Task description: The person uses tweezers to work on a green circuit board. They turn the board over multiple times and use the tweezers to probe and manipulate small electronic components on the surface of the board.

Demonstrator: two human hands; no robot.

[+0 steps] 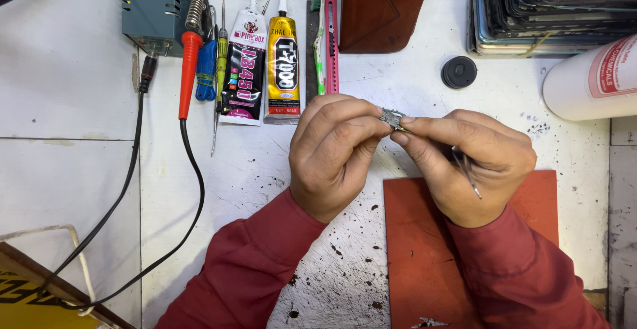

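Note:
My left hand and my right hand meet above the white workbench, both in dark red sleeves. Between their fingertips they pinch a small grey metal part. My right hand also keeps thin metal tweezers tucked against its palm, the tips pointing down toward me. A red work mat lies under my right wrist.
At the back left lie a red-handled soldering iron, a grey power unit, screwdrivers, two glue tubes and a pink cutter. A black round cap, a white bottle and stacked phone frames are at the back right. Black cables run left.

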